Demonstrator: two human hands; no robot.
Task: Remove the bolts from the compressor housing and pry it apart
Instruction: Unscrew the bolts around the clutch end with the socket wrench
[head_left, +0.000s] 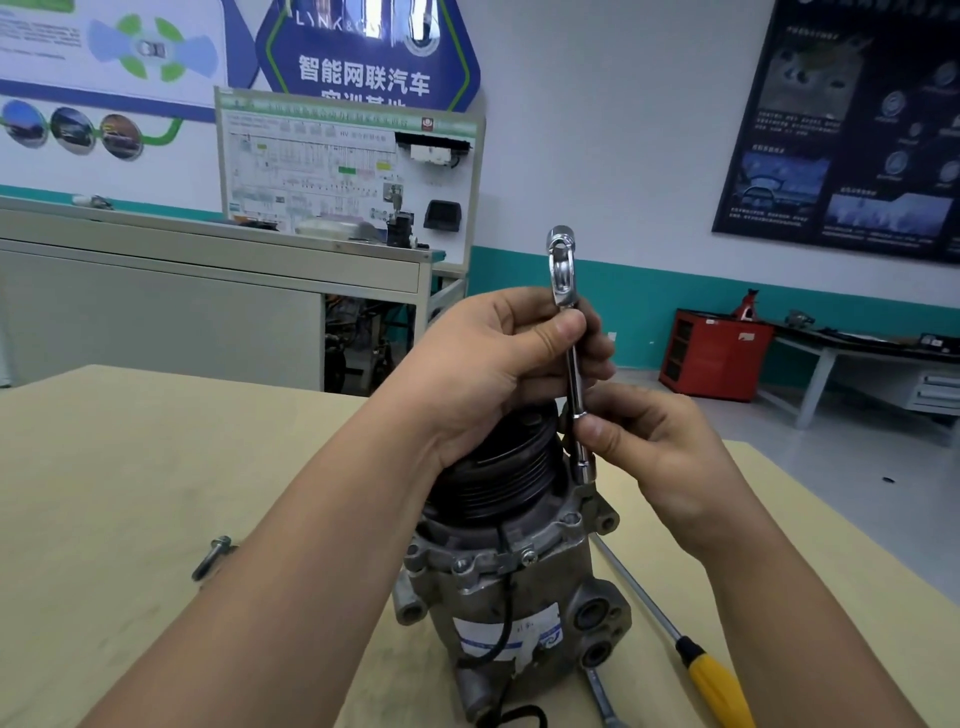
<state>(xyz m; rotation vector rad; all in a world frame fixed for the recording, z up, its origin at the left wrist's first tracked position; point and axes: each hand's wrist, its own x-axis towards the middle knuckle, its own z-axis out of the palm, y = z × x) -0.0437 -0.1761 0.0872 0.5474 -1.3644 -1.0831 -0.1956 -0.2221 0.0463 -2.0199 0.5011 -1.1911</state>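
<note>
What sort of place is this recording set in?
Likely an automotive training workshop: a wiring-diagram trainer board, a dark car poster and a red tool cabinet at the back.

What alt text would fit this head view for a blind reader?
Two hands hold a ratchet upright on a compressor standing on a table: left hand high, right hand lower. A loose bolt lies to its left, a screwdriver to its right.

Left hand (493, 364), right hand (654, 457) round ratchet (563, 265)
</note>
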